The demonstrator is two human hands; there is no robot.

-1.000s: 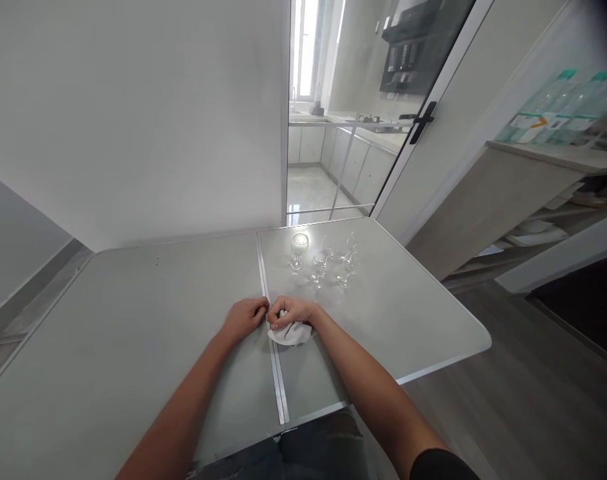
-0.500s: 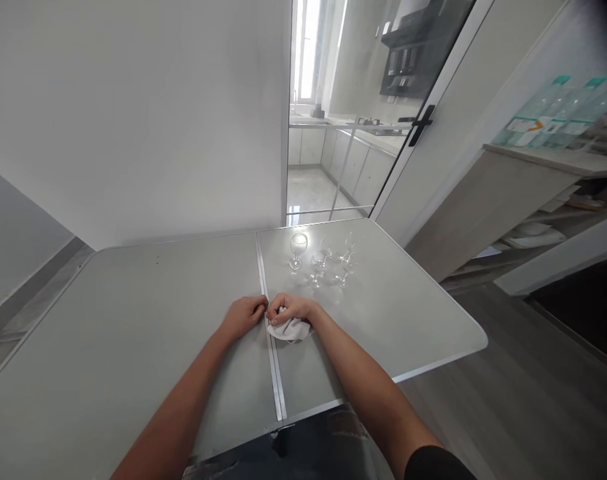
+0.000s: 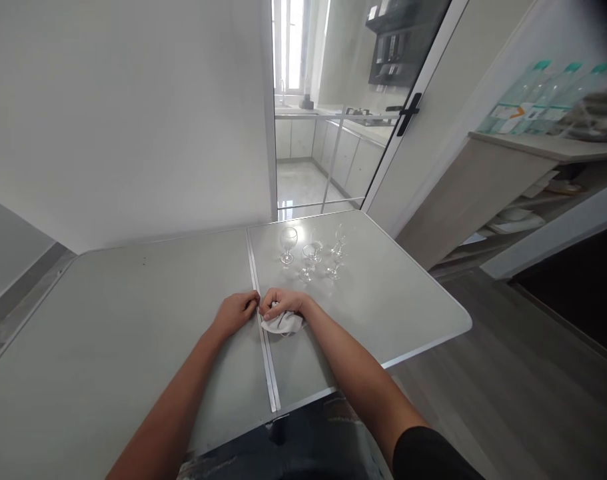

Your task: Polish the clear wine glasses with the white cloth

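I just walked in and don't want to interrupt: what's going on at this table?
A person's right hand grips a bunched white cloth by the pale strip that runs down the table. Their left hand is close by, fingers curled; whether it holds anything is hidden. Farther back, clear glasses sit in a cluster on the table, apart from both hands.

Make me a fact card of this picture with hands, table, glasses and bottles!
Right hand: gripping a white cloth
Left hand: beside the right hand; can't see whether it holds anything
Table: pale, with a silver strip
Clear glasses: together on the table, beyond the hands
Bottles: green-capped, on the cabinet at right
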